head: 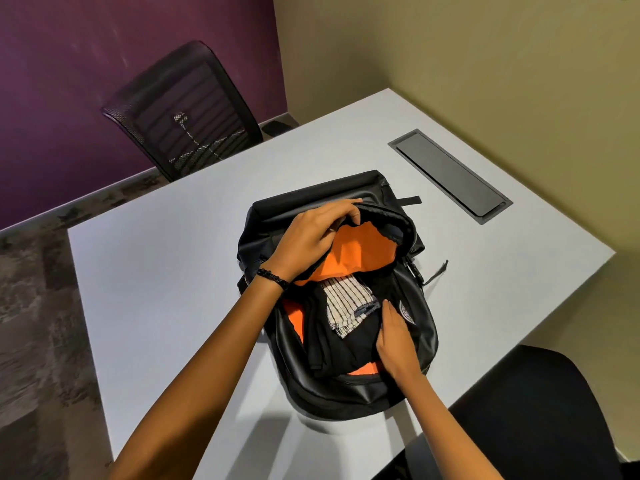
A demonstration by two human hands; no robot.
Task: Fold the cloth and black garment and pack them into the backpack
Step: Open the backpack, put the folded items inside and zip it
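Note:
A black backpack [412,344] with orange lining lies open on the white table [173,289]. Inside it sits the folded black garment [332,344], and the folded white cloth with dark stripes [349,301] lies on top of that. My left hand [311,237] grips the upper edge of the bag's opening and holds it up, fingers curled over the rim. My right hand [394,337] lies flat with straight fingers on the right side of the black garment, at the bag's inner edge.
A black mesh office chair [183,112] stands beyond the table's far left corner. A dark cable-tray cover [450,174] is set into the table at the right. Another dark chair seat [540,410] is at the near right edge. Walls stand close behind.

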